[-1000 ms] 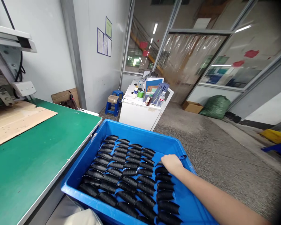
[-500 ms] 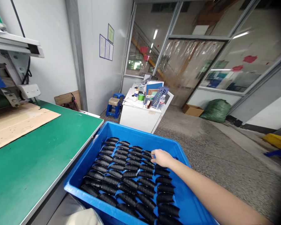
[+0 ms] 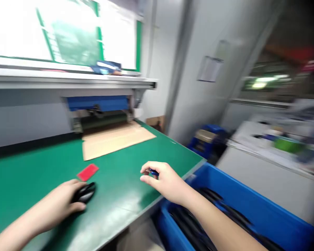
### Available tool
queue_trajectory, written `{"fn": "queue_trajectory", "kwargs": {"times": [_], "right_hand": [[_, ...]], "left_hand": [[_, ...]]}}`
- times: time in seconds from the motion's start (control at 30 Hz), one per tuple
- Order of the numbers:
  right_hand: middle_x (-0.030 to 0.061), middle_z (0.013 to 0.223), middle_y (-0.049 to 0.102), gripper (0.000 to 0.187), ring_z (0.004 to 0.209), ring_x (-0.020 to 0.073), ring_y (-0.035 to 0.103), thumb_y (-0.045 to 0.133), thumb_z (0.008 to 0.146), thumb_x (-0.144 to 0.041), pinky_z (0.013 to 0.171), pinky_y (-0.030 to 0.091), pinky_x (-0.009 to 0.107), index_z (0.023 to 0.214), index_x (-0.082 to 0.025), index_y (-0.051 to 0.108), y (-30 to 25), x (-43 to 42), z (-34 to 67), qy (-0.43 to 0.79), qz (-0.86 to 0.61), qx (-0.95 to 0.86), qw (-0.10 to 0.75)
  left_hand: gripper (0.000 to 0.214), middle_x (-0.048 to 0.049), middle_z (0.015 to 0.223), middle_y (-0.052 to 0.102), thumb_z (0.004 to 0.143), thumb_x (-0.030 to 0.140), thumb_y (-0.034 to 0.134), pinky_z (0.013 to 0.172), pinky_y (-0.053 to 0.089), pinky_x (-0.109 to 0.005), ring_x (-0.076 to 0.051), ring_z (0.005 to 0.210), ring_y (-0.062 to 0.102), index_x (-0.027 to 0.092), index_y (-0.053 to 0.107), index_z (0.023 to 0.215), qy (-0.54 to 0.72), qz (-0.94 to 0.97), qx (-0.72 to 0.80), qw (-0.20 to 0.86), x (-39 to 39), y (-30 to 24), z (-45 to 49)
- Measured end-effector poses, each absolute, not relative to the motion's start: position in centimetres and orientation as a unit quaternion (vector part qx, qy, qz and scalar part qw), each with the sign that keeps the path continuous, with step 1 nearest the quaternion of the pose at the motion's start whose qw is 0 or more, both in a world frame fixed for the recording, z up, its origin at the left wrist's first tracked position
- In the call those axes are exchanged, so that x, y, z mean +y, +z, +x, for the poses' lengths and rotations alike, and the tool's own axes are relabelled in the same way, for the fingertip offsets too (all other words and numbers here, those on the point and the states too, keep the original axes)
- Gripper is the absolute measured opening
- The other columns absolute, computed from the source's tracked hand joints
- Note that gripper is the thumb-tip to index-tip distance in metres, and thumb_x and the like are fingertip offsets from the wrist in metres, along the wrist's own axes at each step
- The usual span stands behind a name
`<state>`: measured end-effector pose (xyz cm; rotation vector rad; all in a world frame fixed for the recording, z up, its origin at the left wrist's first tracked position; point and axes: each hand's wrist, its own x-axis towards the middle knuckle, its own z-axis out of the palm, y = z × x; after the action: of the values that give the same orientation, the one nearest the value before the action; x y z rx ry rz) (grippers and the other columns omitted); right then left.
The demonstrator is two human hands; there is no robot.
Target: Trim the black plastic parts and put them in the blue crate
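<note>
Left hand (image 3: pixel 56 198) was curled closed around a black curved piece (image 3: pixel 84 192), cupping it from the side and seeming to hold it down on the green-topped bench (image 3: pixel 34 174), perhaps to keep it steady on that smooth surface. Right hand (image 3: pixel 167 181) was closed in a pinch, its thumb and bent fingers meeting on a small blue item (image 3: pixel 154 172), so little of which showed between them that its kind could not be told; so fine a hold suited something that small. Just beyond the left hand lay a red rectangular pad (image 3: pixel 88 172), flat on the bench and within easy reach of those fingers. Farther ahead of both hands, a cardboard sheet (image 3: pixel 112 139) lay on the bench below a machine's blue housing (image 3: pixel 98 103). Below and to the right of the right hand, a blue plastic crate (image 3: pixel 261 205) stood against the bench edge, holding more black pieces (image 3: pixel 191 226) in blurred rows. Its closeness to the hands probably spared any long reach between crate and bench.
</note>
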<state>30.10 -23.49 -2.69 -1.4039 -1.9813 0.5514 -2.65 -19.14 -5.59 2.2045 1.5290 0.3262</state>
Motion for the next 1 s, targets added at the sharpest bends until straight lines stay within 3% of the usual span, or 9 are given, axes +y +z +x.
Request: {"fn": "queue_trajectory", "kwargs": {"times": [0.1, 0.2, 0.37, 0.43, 0.53, 0.63, 0.73, 1.0], "right_hand": [[-0.0033, 0.079, 0.064, 0.008, 0.072, 0.0131, 0.056, 0.063, 0.083, -0.03, 0.066, 0.042, 0.024, 0.083, -0.021, 0.063, -1.1, -18.4, 22.2, 0.219, -0.434, -0.809, 0.331], [-0.0036, 0.075, 0.063, 0.01, 0.068, 0.0129, 0.055, 0.062, 0.083, -0.031, 0.063, 0.041, 0.024, 0.081, -0.022, 0.064, -0.1, -14.2, 15.0, 0.209, -0.369, -0.84, 0.34], [-0.0007, 0.078, 0.064, 0.013, 0.073, 0.016, 0.056, 0.058, 0.086, -0.034, 0.066, 0.043, 0.027, 0.083, -0.022, 0.062, -2.3, -9.5, 8.2, 0.19, -0.348, -0.838, 0.376], [0.0021, 0.086, 0.065, 0.017, 0.08, 0.0183, 0.058, 0.053, 0.089, -0.036, 0.073, 0.045, 0.03, 0.09, -0.021, 0.061, -4.1, -8.8, 7.6, 0.191, -0.36, -0.82, 0.403], [0.0046, 0.097, 0.063, 0.025, 0.089, 0.0212, 0.058, 0.052, 0.09, -0.044, 0.08, 0.046, 0.034, 0.105, -0.024, 0.057, -6.1, -9.2, 7.7, 0.203, -0.368, -0.808, 0.413], [0.0057, 0.106, 0.059, 0.044, 0.098, 0.0242, 0.055, 0.051, 0.088, -0.057, 0.083, 0.047, 0.037, 0.122, -0.029, 0.048, -6.5, -10.3, 7.6, 0.205, -0.333, -0.845, 0.366], [0.0072, 0.107, 0.056, 0.057, 0.094, 0.0253, 0.055, 0.041, 0.086, -0.068, 0.079, 0.048, 0.039, 0.13, -0.033, 0.041, -6.5, -11.3, 6.9, 0.187, -0.279, -0.888, 0.314], [0.0068, 0.086, 0.052, 0.052, 0.074, 0.025, 0.046, 0.028, 0.088, -0.068, 0.063, 0.04, 0.038, 0.109, -0.028, 0.052, -7.0, -12.4, 5.7, 0.073, -0.283, -0.905, 0.311]], "left_hand": [[0.039, -0.0084, 0.103, 0.064, 0.068, 0.023, 0.066, 0.086, 0.041, -0.036, -0.028, 0.097, 0.058, 0.023, 0.066, 0.107, 0.136, 0.789, 0.562, 0.208, -19.8, -6.3, -5.0], [0.041, -0.0082, 0.096, 0.064, 0.064, 0.027, 0.072, 0.08, 0.04, -0.037, -0.029, 0.095, 0.055, 0.023, 0.065, 0.104, 0.159, 0.774, 0.58, 0.198, -19.9, -6.4, -6.0], [0.049, -0.0051, 0.092, 0.063, 0.054, 0.027, 0.08, 0.073, 0.042, -0.034, -0.027, 0.088, 0.055, 0.026, 0.065, 0.101, 0.19, 0.746, 0.593, 0.235, -19.6, -6.2, -8.5], [0.058, -0.0046, 0.1, 0.064, 0.054, 0.024, 0.081, 0.082, 0.042, -0.036, -0.027, 0.095, 0.056, 0.027, 0.064, 0.109, 0.263, 0.709, 0.58, 0.302, -19.1, -6.5, -9.8], [0.053, -0.0073, 0.112, 0.062, 0.062, 0.022, 0.078, 0.093, 0.04, -0.037, -0.027, 0.106, 0.054, 0.023, 0.061, 0.112, 0.443, 0.589, 0.528, 0.421, -18.0, -6.9, -11.4], [0.054, -0.0079, 0.113, 0.06, 0.066, 0.029, 0.079, 0.09, 0.044, -0.035, -0.025, 0.104, 0.057, 0.022, 0.054, 0.112, 0.605, 0.467, 0.423, 0.488, -17.4, -7.2, -12.2], [0.062, -0.005, 0.107, 0.06, 0.062, 0.031, 0.083, 0.089, 0.047, -0.034, -0.023, 0.101, 0.059, 0.026, 0.046, 0.11, 0.688, 0.407, 0.347, 0.49, -17.8, -7.2, -12.2], [0.064, -0.002, 0.102, 0.063, 0.055, 0.011, 0.085, 0.084, 0.051, -0.033, -0.024, 0.097, 0.063, 0.026, 0.042, 0.1, 0.71, 0.354, 0.324, 0.515, -19.3, -6.5, -11.1]]}}
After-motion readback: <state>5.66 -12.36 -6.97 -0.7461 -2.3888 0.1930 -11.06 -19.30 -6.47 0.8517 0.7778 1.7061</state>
